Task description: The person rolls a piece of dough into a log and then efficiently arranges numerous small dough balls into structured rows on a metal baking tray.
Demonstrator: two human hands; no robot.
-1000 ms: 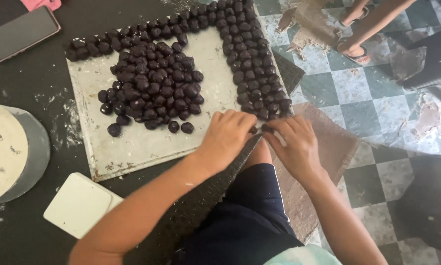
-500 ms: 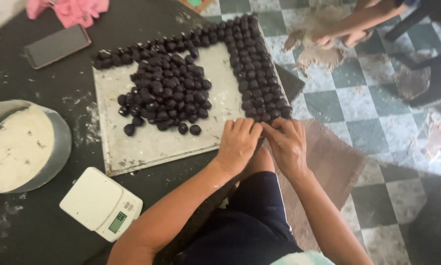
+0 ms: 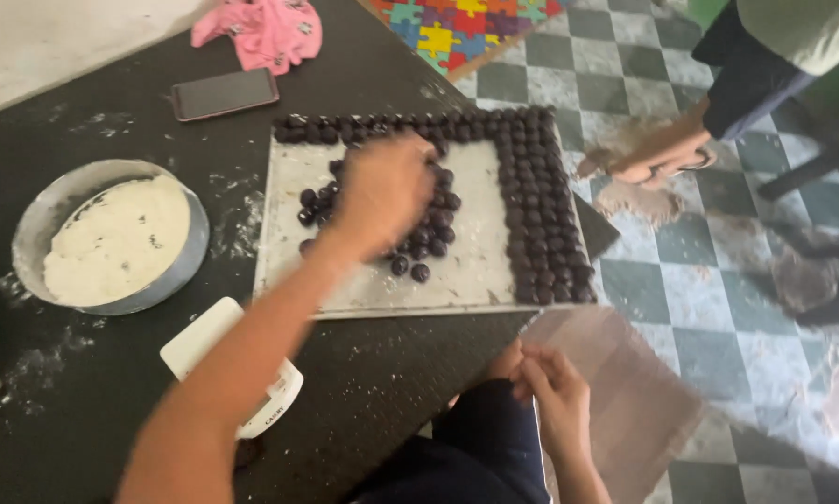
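Left hand (image 3: 382,191) over loose pile of dark dough balls (image 3: 426,245) at centre of flat metal tray (image 3: 475,280); motion blur, finger state cannot be told. Right hand (image 3: 550,392) low by table edge, fingertips pinched together, content not visible. Balls lined in rows (image 3: 536,196) along far and right tray edges: judged arranged. Loose pile unsorted; tray middle bare.

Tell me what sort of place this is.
Likely a home kitchen or small home sweet-making spot. A flour-dusted dark table bears a tray of dark round balls, a metal bowl of white dough and a small scale. The left hand reaches over the loose balls.
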